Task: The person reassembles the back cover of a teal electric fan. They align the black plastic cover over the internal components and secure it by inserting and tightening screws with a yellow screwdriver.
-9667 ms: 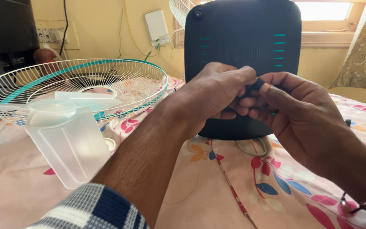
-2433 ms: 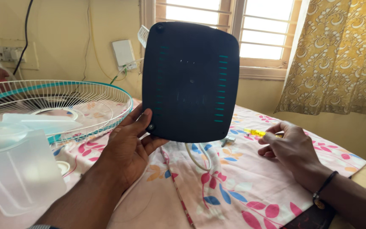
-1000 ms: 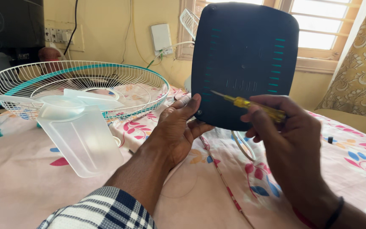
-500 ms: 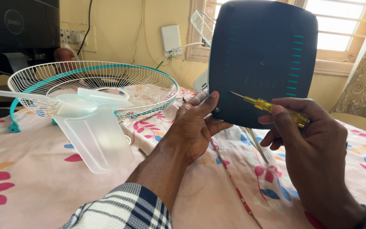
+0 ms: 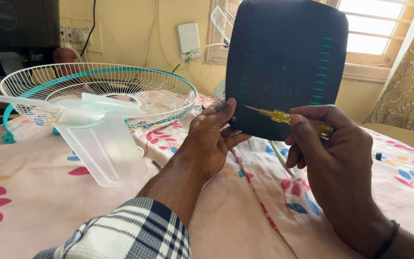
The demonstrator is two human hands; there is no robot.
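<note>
The left hand (image 5: 207, 139) holds the lower left corner of a dark blue fan base (image 5: 286, 67), which stands upright on its edge with its flat underside facing the camera; the thumb lies across the front at the corner, the fingers wrap behind, so the left grip is closed on the base. The base fills the frame from about 12 to 1 o'clock, with two columns of short teal slots down its left and right sides. The right hand (image 5: 331, 158), at about 4 o'clock, is closed around the yellow handle of a screwdriver (image 5: 288, 116); its thin metal shaft points toward 9 o'clock and its tip sits just in front of the base's lower left part, close to the left thumb. Whether the tip touches the plastic cannot be told. Everything rests on a bed under a pink floral sheet (image 5: 34, 192). At 9 o'clock lies a clear plastic fan blade (image 5: 99, 144), and behind it, toward 10 o'clock, a white wire fan guard (image 5: 101, 91) with a teal rim. A white cord (image 5: 276, 156) runs out from under the base between the two hands. A yellow patterned curtain (image 5: 408, 81) hangs at 3 o'clock.
</note>
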